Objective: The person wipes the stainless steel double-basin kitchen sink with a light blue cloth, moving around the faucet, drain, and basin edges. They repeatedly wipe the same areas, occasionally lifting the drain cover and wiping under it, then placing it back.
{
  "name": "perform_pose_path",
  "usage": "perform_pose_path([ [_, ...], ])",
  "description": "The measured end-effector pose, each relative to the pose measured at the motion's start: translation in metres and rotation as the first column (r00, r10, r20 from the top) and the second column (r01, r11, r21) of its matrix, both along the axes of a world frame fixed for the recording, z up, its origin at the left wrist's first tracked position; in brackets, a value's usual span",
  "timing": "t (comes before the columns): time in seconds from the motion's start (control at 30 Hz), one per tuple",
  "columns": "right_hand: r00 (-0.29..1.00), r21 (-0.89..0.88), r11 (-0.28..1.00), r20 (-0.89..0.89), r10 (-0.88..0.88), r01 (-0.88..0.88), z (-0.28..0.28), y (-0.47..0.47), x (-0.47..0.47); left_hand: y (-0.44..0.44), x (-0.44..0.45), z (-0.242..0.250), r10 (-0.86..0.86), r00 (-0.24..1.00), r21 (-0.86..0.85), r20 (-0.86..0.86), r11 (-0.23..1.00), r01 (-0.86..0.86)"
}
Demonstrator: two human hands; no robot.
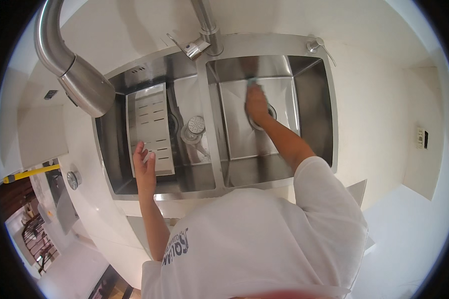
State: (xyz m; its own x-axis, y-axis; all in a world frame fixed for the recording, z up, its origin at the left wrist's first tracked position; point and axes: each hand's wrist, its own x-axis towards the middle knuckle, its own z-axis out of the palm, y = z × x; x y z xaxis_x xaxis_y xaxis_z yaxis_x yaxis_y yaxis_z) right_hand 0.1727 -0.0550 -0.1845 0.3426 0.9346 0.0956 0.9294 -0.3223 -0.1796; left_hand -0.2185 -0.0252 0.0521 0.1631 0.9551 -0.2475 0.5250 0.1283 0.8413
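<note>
My right hand (257, 102) reaches into the right basin (243, 145) of a stainless steel double sink. It is blurred by motion over the basin floor, just up and left of the drain (272, 112). A small teal pad or cloth (252, 80) shows at its fingertips; blur hides its exact kind. Over the left basin (189, 175), my left hand (145, 160) hovers with fingers apart and nothing in it. Below that hand lies a slotted stainless steel tray (149, 130). Beside the tray stands a sink basket strainer (194, 129) with a perforated round top.
A pull-down faucet's spray head (88, 89) looms at upper left, its base (211, 41) and lever (194, 48) behind the basins. A soap dispenser pump (315, 45) sits at the back right corner. On the left counter are a round metal fitting (73, 180) and a yellow bar (31, 173).
</note>
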Motion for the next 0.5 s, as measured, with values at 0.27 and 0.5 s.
perform_pose_path([
  [0.27,0.865,-0.072,0.888,0.272,-0.421,0.455,-0.002,-0.018,0.1,0.008,0.004,-0.006,-0.011,0.999,0.0,-0.045,1.0,0.011],
  [0.5,0.957,-0.389,0.901,0.278,-0.086,0.194,0.007,-0.096,0.1,0.005,-0.003,-0.002,-0.017,1.0,0.033,0.002,0.999,0.017],
])
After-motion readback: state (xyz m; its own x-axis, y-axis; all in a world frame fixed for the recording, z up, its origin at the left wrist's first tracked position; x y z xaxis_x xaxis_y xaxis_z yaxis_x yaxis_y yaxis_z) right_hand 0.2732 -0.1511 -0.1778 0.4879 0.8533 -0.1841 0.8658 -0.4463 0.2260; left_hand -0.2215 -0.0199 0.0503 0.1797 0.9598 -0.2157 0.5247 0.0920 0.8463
